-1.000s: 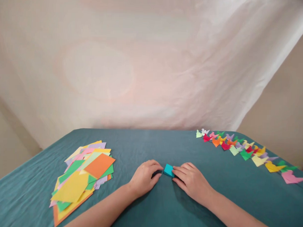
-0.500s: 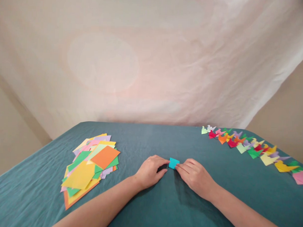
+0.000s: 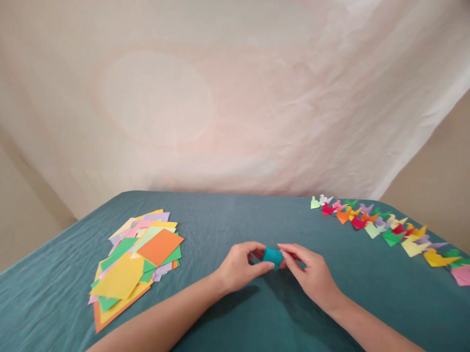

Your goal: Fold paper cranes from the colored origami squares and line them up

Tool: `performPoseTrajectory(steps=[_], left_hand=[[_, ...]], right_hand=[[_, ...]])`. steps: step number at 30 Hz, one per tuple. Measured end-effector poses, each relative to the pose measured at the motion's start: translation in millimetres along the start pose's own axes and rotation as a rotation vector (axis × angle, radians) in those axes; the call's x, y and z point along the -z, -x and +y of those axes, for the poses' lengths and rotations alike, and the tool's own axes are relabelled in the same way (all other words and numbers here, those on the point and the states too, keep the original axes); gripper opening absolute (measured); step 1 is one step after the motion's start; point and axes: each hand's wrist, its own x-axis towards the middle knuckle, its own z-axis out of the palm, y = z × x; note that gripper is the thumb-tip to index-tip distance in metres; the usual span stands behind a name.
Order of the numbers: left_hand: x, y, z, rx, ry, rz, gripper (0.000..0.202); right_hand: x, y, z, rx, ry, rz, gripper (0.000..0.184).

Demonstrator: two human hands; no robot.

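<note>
A: Where is the small blue paper (image 3: pixel 271 255)?

B: To the right of the pile of coloured sheets (image 3: pixel 119 281), over the teal cloth (image 3: pixel 226 217) and between two bare hands.

A: How is it gripped?

B: The left hand (image 3: pixel 237 267) is clamped on it, thumb across the near side. The right hand (image 3: pixel 314 277) has thumb and fingertips close together at its right edge; I cannot tell whether they pinch it.

A: Anything else?

B: Much farther right of the pile, rows of colourful folded paper birds (image 3: pixel 393 238).

The blue piece (image 3: pixel 272 256) is matt paper, the tablecloth (image 3: pixel 226 219) wrinkled cloth.
</note>
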Motion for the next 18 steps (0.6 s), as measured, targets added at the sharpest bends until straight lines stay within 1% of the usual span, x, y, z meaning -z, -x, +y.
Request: performPoseTrajectory(steps=[2,4,6,9,11,14,18], left_hand=[[-7.7,-0.5,-1.3,0.051,0.051,0.012,0.024],[-13.0,-0.4,-4.3,0.09,0.098,0.015,0.023],[-15.2,-0.4,-7.2,0.111,0.158,0.016,0.024],[-14.2,0.0,-9.2,0.102,0.242,0.02,0.024],[-12.8,0.9,-9.0,0.08,0.246,0.012,0.024],[-11.3,2.9,-7.8,0.038,0.171,0.003,0.023],[-10.6,4.8,-7.2,-0.017,0.081,0.001,0.023]], right_hand=[[-1.1,0.1,-0.9,-0.107,-0.073,0.004,0.023],[-2.7,0.7,0.1,-0.181,-0.132,0.001,0.025],[-4.2,1.7,1.2,-0.221,-0.172,-0.015,0.025],[-5.6,3.0,1.0,-0.24,-0.212,-0.046,0.024],[-6.0,3.4,-0.5,-0.249,-0.232,-0.069,0.025],[-6.2,3.1,-3.7,-0.258,-0.24,-0.105,0.026],[-5.8,2.0,-7.7,-0.254,-0.211,-0.166,0.022]])
